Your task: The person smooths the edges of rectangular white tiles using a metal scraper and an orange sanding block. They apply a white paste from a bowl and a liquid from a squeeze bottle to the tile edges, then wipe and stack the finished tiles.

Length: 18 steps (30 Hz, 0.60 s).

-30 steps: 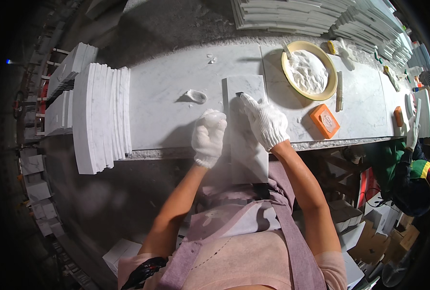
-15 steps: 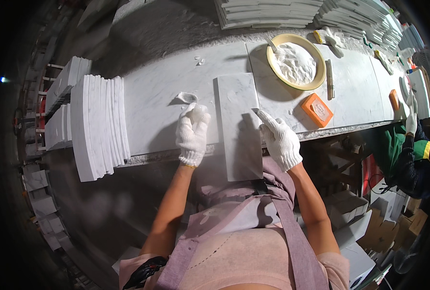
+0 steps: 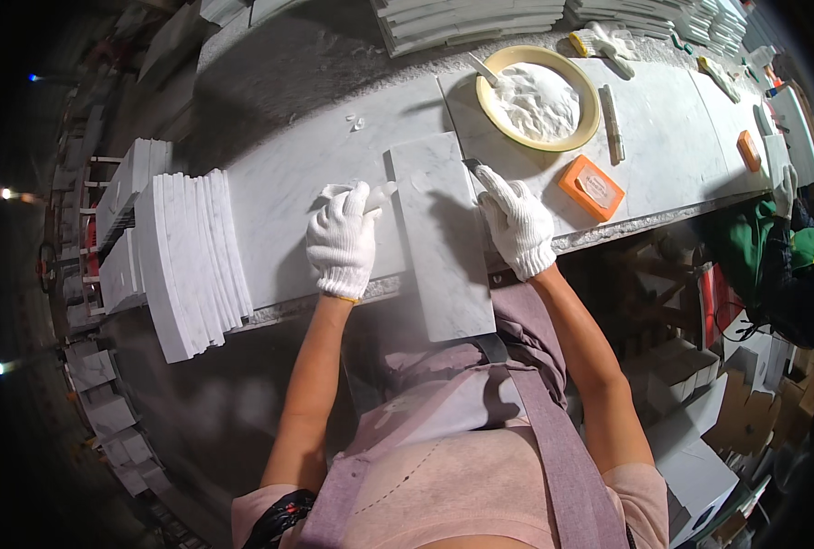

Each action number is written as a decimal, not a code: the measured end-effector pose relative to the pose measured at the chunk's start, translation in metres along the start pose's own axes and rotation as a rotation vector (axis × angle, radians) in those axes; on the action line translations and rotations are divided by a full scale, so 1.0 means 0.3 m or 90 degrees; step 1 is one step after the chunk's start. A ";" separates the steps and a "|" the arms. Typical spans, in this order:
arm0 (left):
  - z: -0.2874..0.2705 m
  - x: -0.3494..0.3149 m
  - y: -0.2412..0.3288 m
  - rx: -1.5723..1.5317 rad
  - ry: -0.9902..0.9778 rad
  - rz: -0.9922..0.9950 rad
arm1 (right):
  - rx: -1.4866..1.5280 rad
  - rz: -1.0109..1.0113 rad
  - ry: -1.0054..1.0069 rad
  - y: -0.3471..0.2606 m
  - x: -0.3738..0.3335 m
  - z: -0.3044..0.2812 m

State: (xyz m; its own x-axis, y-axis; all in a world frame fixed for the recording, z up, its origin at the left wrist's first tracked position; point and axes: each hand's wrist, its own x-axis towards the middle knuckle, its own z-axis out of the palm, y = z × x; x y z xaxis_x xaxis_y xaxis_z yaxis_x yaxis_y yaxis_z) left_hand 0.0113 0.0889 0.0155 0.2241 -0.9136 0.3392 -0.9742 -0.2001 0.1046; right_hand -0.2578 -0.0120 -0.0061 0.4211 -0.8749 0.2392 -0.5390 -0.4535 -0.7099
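Note:
A white marble tile (image 3: 445, 238), veined grey, lies across the bench edge with its near end jutting toward my apron. My left hand (image 3: 343, 236), in a white knit glove, is closed on a small whitish, translucent piece (image 3: 381, 194) just left of the tile. A crumpled pale scrap (image 3: 335, 190) shows partly behind that hand's fingers. On the tile's right side is my gloved right hand (image 3: 518, 220), closed on a small dark flat blade (image 3: 472, 166) whose tip shows beyond the fingers. The rest of the blade is hidden.
A cream bowl (image 3: 592, 125) of white paste with a spatula stands beyond my right hand. Near it lie an orange box (image 3: 592, 188), a stick (image 3: 614, 123) and spare gloves (image 3: 603, 43). Stacked tiles (image 3: 192, 256) stand left. Another person's gloved hand (image 3: 785, 192) is far right.
My left hand has turned its back up, and the whitish piece now points toward the tile. My right hand and blade have shifted slightly away from me along the tile's right edge.

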 end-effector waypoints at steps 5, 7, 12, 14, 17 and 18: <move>0.015 0.017 0.008 0.015 0.001 0.038 | -0.005 0.002 0.021 0.006 -0.006 0.013; 0.018 0.017 0.016 0.023 -0.005 0.037 | -0.025 -0.006 0.039 0.006 -0.005 0.018; 0.021 0.022 0.030 0.015 -0.006 0.043 | -0.030 -0.011 0.051 0.006 -0.004 0.023; 0.022 0.023 0.031 0.042 0.009 0.063 | -0.028 -0.014 0.057 0.007 -0.004 0.023; 0.022 0.023 0.032 0.071 0.026 0.086 | -0.025 -0.018 0.059 0.007 -0.003 0.023; 0.023 0.023 0.032 0.076 0.032 0.089 | -0.032 -0.017 0.055 0.007 -0.004 0.024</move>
State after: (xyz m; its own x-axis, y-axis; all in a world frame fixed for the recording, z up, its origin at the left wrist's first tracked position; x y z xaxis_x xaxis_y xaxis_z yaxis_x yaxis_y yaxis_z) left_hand 0.0032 0.0783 0.0124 0.0841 -0.9170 0.3899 -0.9916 -0.1155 -0.0579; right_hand -0.2543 -0.0108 -0.0127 0.3726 -0.8727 0.3156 -0.5650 -0.4831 -0.6689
